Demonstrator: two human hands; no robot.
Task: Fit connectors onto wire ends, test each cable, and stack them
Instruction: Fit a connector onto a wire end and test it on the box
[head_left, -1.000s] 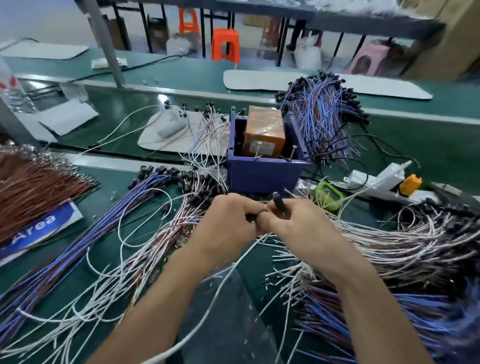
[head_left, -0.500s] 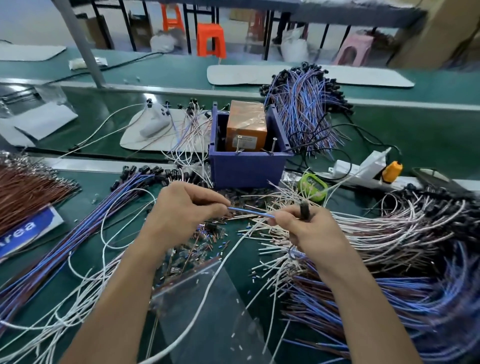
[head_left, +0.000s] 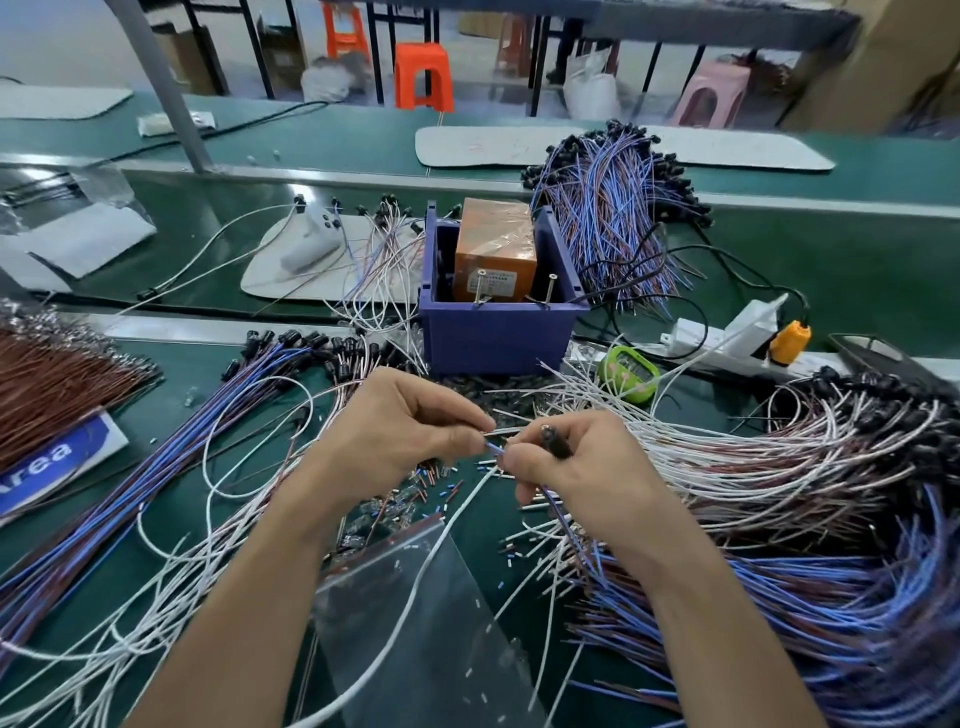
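- Quick update: half a sec ago the hands were pulled apart w/ the thin blue wire (head_left: 492, 449) stretched between them. Now they've closed back in, fingertips nearly touching, over the green surface (head_left: 857, 270) just in front of the blue plastic bin (head_left: 498, 338).
- Left hand (head_left: 410, 431): thumb + forefinger pinch the wire's free end. There's also a pale strand at those fingertips, can't tell if it's gripped or just lying behind.
- Right hand (head_left: 587, 467): curled, pinching the same wire a bit further along. The small black cylindrical connector (head_left: 555, 441) is tucked b/w thumb and forefinger, shiny tip up.
- What it means imo: the wire's been picked out and pulled straight and its end is lined up, so the fit step is next. Connector isn't on the wire yet afaict. Test + stack still to go for this one.
- The wire itself: skinny, blue insulation, seems paired w/ a brown strand. It runs down under the right palm toward the big pile of blue-and-brown wires (head_left: 857, 597) at front right. The tip is hidden by fingers, so no idea if it's stripped.
- Connector: short dark barrel, mostly covered by fingers.
- Other stuff: a finished-looking bundle of blue wires w/ black ends (head_left: 608, 218) sits behind the bin on the right, and a clear plastic bag (head_left: 415, 613) lies b/w the forearms.
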